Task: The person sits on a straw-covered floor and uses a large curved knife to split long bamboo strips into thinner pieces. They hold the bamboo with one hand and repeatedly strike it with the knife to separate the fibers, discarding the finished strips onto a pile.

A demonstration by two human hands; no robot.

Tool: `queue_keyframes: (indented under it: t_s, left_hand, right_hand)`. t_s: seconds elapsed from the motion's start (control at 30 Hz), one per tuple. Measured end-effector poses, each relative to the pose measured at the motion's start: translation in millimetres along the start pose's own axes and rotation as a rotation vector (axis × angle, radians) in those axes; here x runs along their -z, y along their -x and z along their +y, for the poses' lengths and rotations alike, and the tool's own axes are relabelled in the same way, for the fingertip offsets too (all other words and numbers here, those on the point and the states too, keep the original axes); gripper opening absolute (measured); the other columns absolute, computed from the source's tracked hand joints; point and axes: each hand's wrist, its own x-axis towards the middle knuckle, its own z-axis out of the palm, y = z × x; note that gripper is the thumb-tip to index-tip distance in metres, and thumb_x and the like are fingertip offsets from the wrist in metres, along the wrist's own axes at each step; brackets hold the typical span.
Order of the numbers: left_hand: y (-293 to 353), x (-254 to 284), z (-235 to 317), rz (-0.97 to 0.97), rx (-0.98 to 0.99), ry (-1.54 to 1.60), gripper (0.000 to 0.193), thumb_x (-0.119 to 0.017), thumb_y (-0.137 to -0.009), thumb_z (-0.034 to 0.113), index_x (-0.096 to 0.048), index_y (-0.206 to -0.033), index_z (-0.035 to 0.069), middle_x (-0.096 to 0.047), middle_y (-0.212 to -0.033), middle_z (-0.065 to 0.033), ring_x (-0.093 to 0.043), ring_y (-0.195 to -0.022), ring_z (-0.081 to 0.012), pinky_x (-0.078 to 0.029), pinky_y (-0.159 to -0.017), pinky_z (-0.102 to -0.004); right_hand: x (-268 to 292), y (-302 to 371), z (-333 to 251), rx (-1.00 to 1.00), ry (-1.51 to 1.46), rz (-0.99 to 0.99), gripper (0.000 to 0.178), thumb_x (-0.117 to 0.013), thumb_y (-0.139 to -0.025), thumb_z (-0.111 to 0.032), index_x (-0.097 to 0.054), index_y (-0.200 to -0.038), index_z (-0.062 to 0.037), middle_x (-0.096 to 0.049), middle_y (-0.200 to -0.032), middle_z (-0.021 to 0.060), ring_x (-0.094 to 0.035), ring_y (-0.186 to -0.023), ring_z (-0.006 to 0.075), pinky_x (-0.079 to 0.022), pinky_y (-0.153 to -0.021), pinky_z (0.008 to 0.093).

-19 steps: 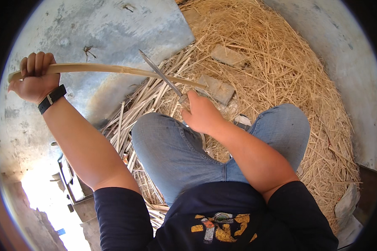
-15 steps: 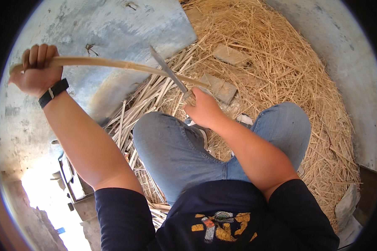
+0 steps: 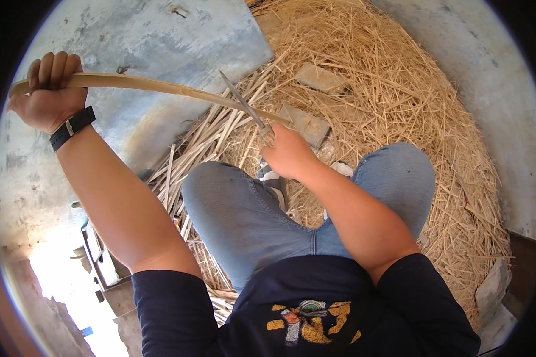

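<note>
Fingers [image 3: 56, 66] on the left hand [image 3: 53, 100], as I see remotely, are closed around one end of a curved bamboo strip [image 3: 149, 83]; the right hand [image 3: 289, 156] grips a knife [image 3: 237, 94] crossing the strip near its other end. A brick [image 3: 309, 126] and dry shavings [image 3: 387, 101] lie by that end.

Here in the room, the left of two wide fisheye cameras worn side by side on a person's head looks down at the work. The dark shirt [image 3: 345, 285] sits close below the lens, filling the lower middle, with the jeans [image 3: 238, 220] just beyond. The left hand [image 3: 56, 92] falls near the view's left edge, the right hand [image 3: 289, 152] close to its centre. Straw [image 3: 411, 107] spreads across the upper right, a grey wall [image 3: 506, 149] bows along the right side, and darkness rings the round view.
</note>
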Motion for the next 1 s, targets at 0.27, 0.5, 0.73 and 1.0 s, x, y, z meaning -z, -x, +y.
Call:
queue_keyframes:
  t_s: [0.27, 0.5, 0.73, 1.0]
  left_hand:
    - [-2, -19, -8, 0.110, -0.035, -0.137, 0.074, -0.017, -0.090, 0.081, -0.030, -0.064, 0.013, -0.023, -0.057, -0.0001, -0.017, -0.052, -0.0137, -0.017, -0.052, -0.0293]
    - [-2, -18, -6, -0.024, 0.026, -0.016, 0.073, -0.022, -0.090, 0.081, -0.031, -0.065, 0.013, -0.024, -0.057, 0.0006, -0.017, -0.052, -0.0138, -0.017, -0.052, -0.0295]
    - [-6, -22, -5, -0.039, 0.032, -0.044, 0.077, -0.016, -0.089, 0.083, -0.031, -0.062, 0.013, -0.025, -0.056, -0.0004, -0.019, -0.052, -0.0143, -0.019, -0.054, -0.0301]
    - [4, -9, -2, 0.077, -0.031, -0.104, 0.072, -0.022, -0.090, 0.081, -0.030, -0.064, 0.013, -0.024, -0.058, 0.0010, -0.018, -0.052, -0.0135, -0.018, -0.052, -0.0288]
  right_hand:
    - [13, 13, -21, 0.088, -0.059, -0.019, 0.054, -0.064, -0.086, -0.022, -0.050, -0.125, 0.0123, -0.066, -0.095, 0.0292, -0.067, -0.088, 0.0387, -0.052, -0.077, 0.0441]
    - [2, 4, -2, 0.029, 0.022, 0.065, 0.050, -0.064, -0.085, -0.021, -0.051, -0.122, 0.0116, -0.066, -0.098, 0.0297, -0.067, -0.091, 0.0395, -0.052, -0.081, 0.0455]
    - [4, 3, -7, 0.115, -0.053, 0.057, 0.062, -0.064, -0.085, -0.022, -0.046, -0.132, 0.0143, -0.066, -0.096, 0.0299, -0.068, -0.090, 0.0380, -0.051, -0.080, 0.0445]
    - [17, 29, -39, 0.126, -0.038, -0.024, 0.041, -0.063, -0.086, -0.017, -0.050, -0.116, 0.0084, -0.067, -0.090, 0.0271, -0.068, -0.084, 0.0401, -0.053, -0.076, 0.0472]
